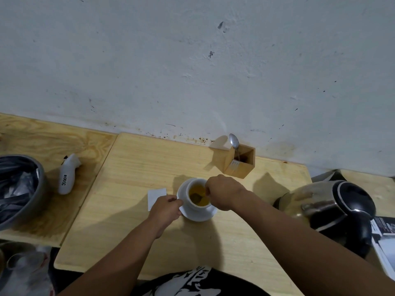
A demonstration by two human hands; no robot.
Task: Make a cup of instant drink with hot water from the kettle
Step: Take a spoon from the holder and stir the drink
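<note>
1. Behind the wooden table (136, 236) stands a white wall (192, 60) with small dark marks on it.
2. Near the middle of the table sits a white cup (193, 205) on a white saucer (203, 215).
3. Yellow drink fills the cup, and a dark tea bag (195, 197) lies in it.
4. The left hand (165, 210) is closed on the left side of the saucer, with its fingers touching the rim.
5. The right hand (222, 192) is over the right side of the cup, with its fingers pinched together. What they pinch is too small to tell.
6. A small white paper (155, 195) lies flat just left of the saucer, partly under the left hand.
7. At the back edge of the table stands a little wooden box (241, 165). A metal spoon (234, 143) sticks up out of it.
8. By the right edge of the table is a silver and black kettle (333, 212), well apart from the cup.
9. On a lower wooden board to the left lies a white thing (67, 175) with writing on it.
10. A grey bin (19, 189) with a bag inside shows at the far left.
</note>
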